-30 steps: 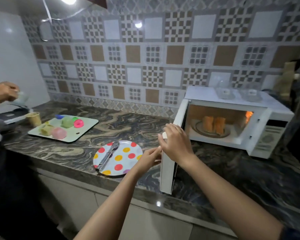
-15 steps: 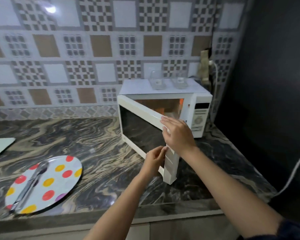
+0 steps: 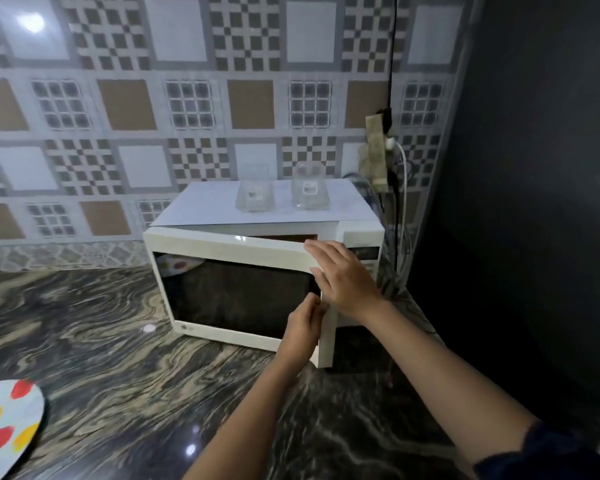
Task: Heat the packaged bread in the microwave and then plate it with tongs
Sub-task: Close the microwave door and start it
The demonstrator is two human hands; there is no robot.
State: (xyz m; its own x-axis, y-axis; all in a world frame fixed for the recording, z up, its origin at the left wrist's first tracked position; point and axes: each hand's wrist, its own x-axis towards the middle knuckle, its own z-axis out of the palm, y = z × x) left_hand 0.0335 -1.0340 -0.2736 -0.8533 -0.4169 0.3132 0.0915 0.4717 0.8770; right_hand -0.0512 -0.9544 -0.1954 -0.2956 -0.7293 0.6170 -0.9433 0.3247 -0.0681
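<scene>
You have swung the microwave door (image 3: 236, 296) from half open to almost closed; only a thin gap remains along its top at the latch side. Your right hand (image 3: 343, 278) lies flat on the door's upper right corner, fingers straight and gripping nothing. Your left hand (image 3: 302, 327), at 6 o'clock from it, sets nearly straight fingertips against the door's right edge. The bread is hidden behind the dark window. Two glass containers (image 3: 255, 194) stand on the microwave (image 3: 205, 206). The polka-dot plate (image 3: 7, 424) sits at 8 o'clock, cut off by the frame.
</scene>
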